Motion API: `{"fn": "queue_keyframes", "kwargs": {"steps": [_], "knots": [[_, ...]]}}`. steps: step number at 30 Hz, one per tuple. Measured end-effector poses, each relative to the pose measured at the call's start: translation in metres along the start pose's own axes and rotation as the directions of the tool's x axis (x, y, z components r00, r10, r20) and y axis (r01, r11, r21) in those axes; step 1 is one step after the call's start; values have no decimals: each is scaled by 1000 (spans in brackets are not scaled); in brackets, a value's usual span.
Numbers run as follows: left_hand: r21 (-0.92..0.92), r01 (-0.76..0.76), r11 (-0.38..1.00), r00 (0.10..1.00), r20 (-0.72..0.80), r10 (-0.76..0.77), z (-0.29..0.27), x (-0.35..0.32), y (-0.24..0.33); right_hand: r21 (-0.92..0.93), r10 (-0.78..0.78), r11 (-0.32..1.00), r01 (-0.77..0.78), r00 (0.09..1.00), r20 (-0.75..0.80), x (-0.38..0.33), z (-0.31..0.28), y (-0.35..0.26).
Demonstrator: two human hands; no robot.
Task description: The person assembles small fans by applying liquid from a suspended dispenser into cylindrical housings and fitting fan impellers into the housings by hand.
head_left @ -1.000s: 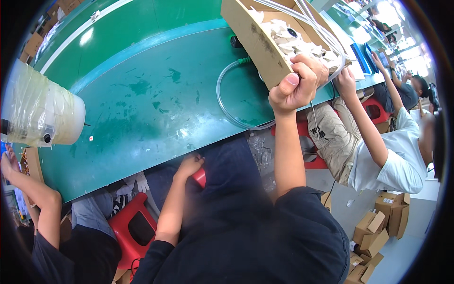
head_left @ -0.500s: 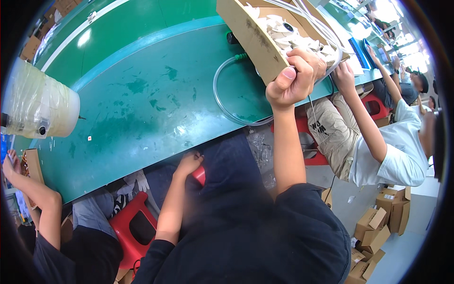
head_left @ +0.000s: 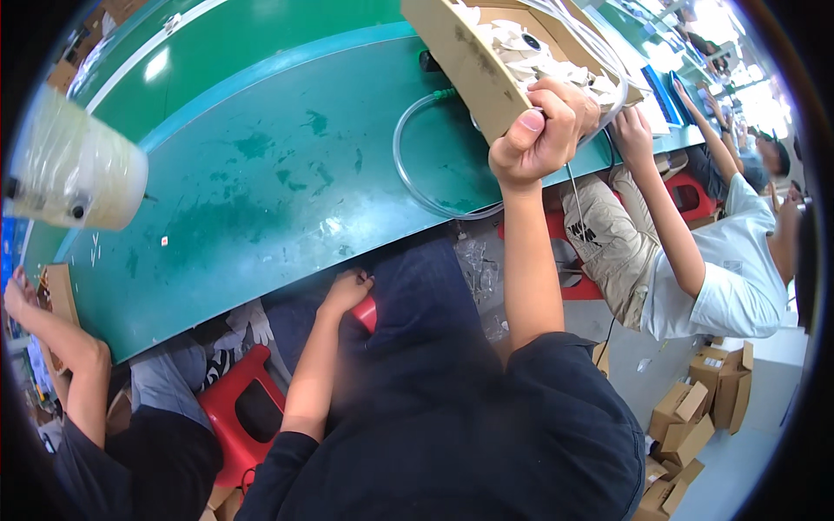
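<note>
My right hand [head_left: 546,135] is a closed fist at the near corner of a cardboard box [head_left: 476,65]. Whatever lies inside the fist is hidden, though a small dark bit shows by the thumb. White plastic parts [head_left: 521,48] fill the box, one with a black round piece. A thin metal rod [head_left: 576,193] hangs below the fist; whether it is held I cannot tell. Low at my lap, below the table's near edge, my left hand [head_left: 349,291] has its fingers pinched together beside a red stool's edge [head_left: 366,314]. A small dark spot shows at those fingertips, too small to name.
Clear tubing [head_left: 397,156] with a green fitting loops over the green table [head_left: 252,208]. A white plastic-wrapped bucket [head_left: 104,174] is at the left. Co-workers sit on both sides, one on a red stool [head_left: 234,417]. Cardboard boxes [head_left: 682,417] lie on the floor at right.
The view has tilted slightly, so the table and bucket appear higher. Both hands keep nearly the same pose and place.
</note>
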State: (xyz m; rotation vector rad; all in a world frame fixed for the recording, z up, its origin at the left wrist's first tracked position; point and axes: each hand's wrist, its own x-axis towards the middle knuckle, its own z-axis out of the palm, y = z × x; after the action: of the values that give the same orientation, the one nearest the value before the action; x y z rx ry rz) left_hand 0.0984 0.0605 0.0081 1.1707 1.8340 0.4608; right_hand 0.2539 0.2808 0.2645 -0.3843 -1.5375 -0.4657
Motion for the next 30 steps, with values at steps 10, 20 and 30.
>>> {"fn": "queue_keyframes", "kwargs": {"steps": [10,20,30], "knots": [[440,-374,816,800,-293,524,-52,-24,62,11,-35,999,35,999,-26,-1,5,3],[470,-446,762,855,-27,517,-83,-75,151,23,-44,999,44,998,-36,2,6,-3],[460,-490,741,846,48,530,-87,-80,185,60,1,998,0,1000,-28,1,5,-3]]}}
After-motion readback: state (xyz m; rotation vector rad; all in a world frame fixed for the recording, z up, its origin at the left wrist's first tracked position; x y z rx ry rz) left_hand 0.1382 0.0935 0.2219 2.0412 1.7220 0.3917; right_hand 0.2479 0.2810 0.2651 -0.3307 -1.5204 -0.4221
